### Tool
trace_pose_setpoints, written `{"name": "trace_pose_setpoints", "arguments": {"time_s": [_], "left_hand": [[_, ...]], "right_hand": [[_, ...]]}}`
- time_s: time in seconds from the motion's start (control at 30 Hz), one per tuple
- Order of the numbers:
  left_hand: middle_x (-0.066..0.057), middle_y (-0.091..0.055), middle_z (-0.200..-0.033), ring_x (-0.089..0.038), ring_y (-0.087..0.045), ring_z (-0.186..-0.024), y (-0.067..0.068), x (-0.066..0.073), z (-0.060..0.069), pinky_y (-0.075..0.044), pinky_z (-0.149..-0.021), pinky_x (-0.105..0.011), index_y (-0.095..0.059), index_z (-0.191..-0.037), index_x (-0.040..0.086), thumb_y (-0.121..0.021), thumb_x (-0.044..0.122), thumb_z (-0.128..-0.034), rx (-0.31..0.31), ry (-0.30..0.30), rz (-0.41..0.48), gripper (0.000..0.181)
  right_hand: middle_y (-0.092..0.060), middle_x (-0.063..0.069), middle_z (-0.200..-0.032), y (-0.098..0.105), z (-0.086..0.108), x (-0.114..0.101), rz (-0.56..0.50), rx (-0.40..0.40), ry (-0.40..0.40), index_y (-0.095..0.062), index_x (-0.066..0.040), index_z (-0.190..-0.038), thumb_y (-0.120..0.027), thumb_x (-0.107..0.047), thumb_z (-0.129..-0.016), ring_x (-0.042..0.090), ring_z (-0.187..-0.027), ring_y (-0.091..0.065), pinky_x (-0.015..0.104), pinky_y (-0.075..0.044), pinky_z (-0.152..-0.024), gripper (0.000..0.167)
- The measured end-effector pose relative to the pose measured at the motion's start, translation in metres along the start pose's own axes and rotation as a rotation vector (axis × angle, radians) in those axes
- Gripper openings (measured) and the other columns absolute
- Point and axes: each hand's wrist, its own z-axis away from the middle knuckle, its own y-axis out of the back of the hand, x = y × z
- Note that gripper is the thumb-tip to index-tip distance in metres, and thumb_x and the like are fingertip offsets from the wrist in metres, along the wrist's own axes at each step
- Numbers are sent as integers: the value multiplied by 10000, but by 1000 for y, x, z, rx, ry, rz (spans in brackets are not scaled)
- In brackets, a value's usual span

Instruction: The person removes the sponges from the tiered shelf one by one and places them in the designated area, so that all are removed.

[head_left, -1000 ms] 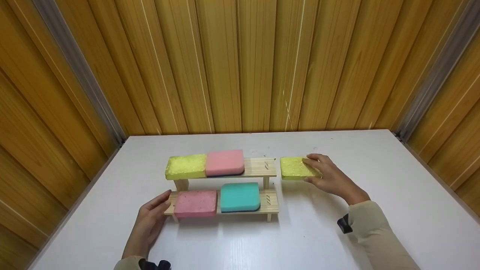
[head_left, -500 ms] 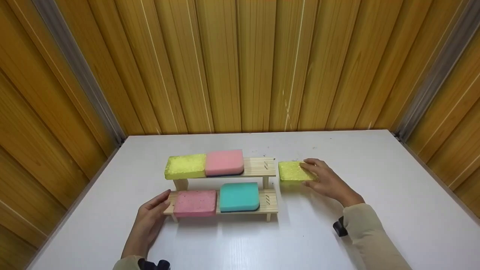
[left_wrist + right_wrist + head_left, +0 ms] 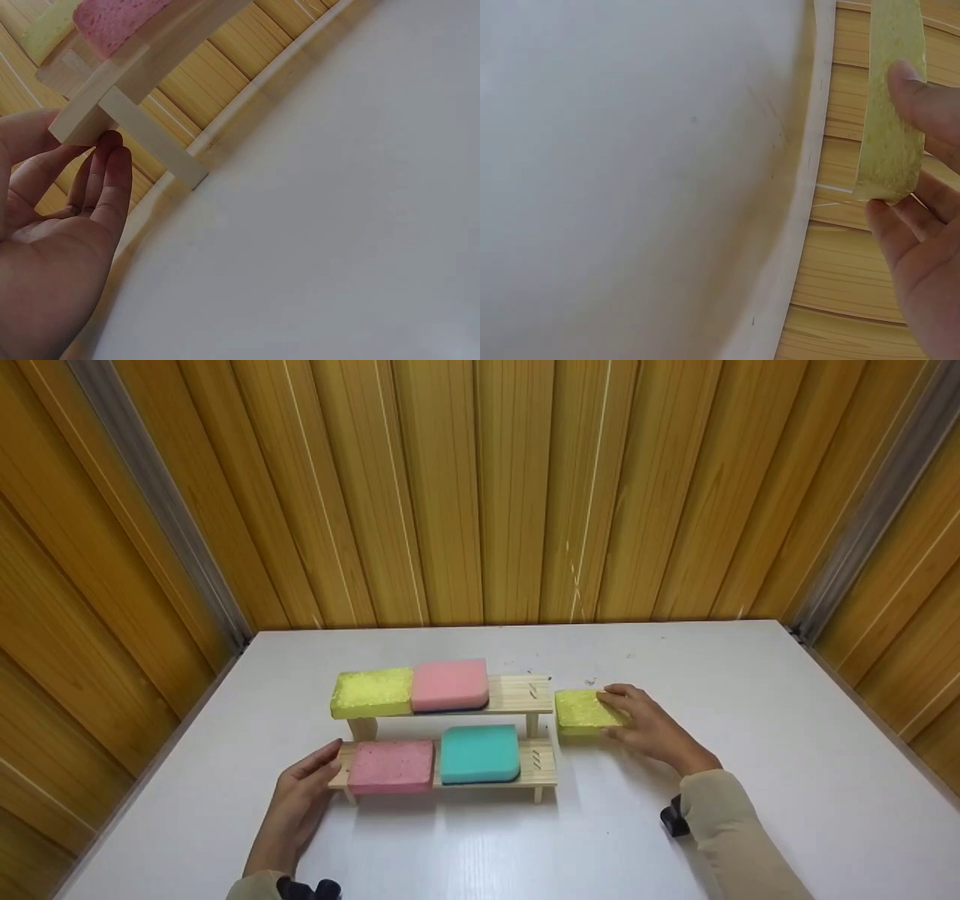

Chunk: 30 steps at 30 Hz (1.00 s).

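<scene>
A two-tier wooden stand (image 3: pixel 517 695) stands on the white table. On its upper tier, a yellow sponge (image 3: pixel 373 692) lies at the left beside a smooth pink sponge (image 3: pixel 450 685). The lower tier bears a darker pink speckled sponge (image 3: pixel 391 766) and a teal sponge (image 3: pixel 480 754). My left hand (image 3: pixel 298 802) grips the lower tier's left end; in the left wrist view its fingers (image 3: pixel 118 161) curl under the board. With thumb and fingers, my right hand (image 3: pixel 660 731) pinches a second yellow sponge (image 3: pixel 894 142) above the table, just right of the upper tier.
Wood-patterned panels (image 3: pixel 510 495) wall off the back and both sides of the white table (image 3: pixel 480 855). A few dark specks lie near the table's back edge. Bare board shows at the right end of each tier.
My right hand has moved the yellow sponge toward me and slightly left, closer to the stand's right end. The left hand and the stand have stayed in place.
</scene>
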Motion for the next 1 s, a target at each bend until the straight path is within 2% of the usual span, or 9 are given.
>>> {"name": "trace_pose_setpoints", "arguments": {"time_s": [0.63,1.0], "left_hand": [[-167,-361,-1519,-275,-334,-1415,-1,0,0,-423,-1054,-245,-407,-1423,-34,-628,62,-893,7,-7,15,582],[-169,-365,-1513,-273,-334,-1413,0,0,0,-429,-1048,-239,-406,-1418,-48,-625,52,-890,3,-9,40,580]], "right_hand": [[-401,238,-1439,-4,-4,3,-22,-118,-157,-465,24,-1390,-687,-105,-867,462,-1363,-312,626,-267,-1135,582],[-395,243,-1434,-5,-6,4,-31,-145,-185,-474,17,-1385,-698,-93,-857,468,-1360,-313,626,-264,-1136,584]]}}
